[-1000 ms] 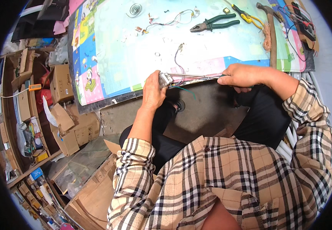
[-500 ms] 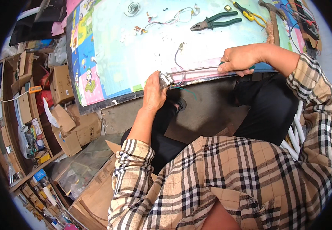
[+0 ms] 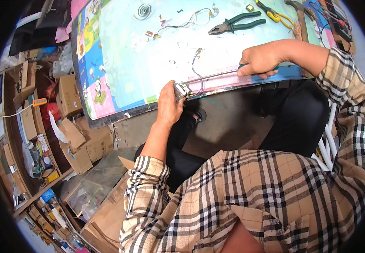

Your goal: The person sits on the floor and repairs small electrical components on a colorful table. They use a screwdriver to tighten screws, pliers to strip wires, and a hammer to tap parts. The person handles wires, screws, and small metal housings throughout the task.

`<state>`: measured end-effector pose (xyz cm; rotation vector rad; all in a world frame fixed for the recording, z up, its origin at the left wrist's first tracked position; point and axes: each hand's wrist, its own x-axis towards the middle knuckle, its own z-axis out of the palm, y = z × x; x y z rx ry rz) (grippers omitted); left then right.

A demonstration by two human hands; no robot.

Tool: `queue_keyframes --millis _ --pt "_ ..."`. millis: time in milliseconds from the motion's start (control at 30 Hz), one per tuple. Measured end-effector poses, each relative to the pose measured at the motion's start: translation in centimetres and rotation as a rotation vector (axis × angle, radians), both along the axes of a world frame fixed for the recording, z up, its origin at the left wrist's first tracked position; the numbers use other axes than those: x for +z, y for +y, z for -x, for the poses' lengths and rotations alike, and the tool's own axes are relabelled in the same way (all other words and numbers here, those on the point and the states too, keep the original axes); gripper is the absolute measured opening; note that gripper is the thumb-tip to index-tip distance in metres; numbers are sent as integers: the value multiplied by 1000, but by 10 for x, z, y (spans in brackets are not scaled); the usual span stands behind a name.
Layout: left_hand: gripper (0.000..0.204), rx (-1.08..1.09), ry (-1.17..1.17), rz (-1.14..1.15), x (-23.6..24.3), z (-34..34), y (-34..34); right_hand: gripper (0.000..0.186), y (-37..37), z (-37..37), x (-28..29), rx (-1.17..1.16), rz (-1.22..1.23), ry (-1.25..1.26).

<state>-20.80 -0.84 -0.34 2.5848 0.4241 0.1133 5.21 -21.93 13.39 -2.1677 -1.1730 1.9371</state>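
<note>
My left hand (image 3: 167,104) grips a small silver metal component (image 3: 182,90) at the table's front edge, with thin wires (image 3: 197,63) trailing from it onto the mat and a teal wire hanging below. In my right hand (image 3: 260,59), closed round its green handle, is a screwdriver (image 3: 214,76); its long shaft runs leftward to the component, where the tip's exact contact is hard to make out. Behind them lie green-handled pliers (image 3: 239,25), yellow-handled pliers (image 3: 275,17), a hammer (image 3: 301,17), a wire harness (image 3: 182,23) and a metal spiral coil (image 3: 143,11).
The table (image 3: 127,63) has a pale, cartoon-bordered covering. A dark device with red and black leads (image 3: 336,25) lies at its right end. Cardboard boxes (image 3: 77,156) and cluttered wooden shelving (image 3: 30,109) stand at the left. White tubes (image 3: 327,135) are beside my right leg.
My right hand has moved up and slightly left with the screwdriver, raising the handle end. My left hand and the component have shifted slightly down.
</note>
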Motion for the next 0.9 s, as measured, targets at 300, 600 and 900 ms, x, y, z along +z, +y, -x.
queue_keyframes --millis 300,600,900 --pt "62 429 9 367 22 -15 24 39 -10 45 -39 -128 -587 -416" --pt "52 628 -233 1409 61 -16 35 40 2 68 -24 -535 -651 -324" --pt "44 607 -224 1693 72 -28 20 30 41 81 -41 -553 -892 -322"
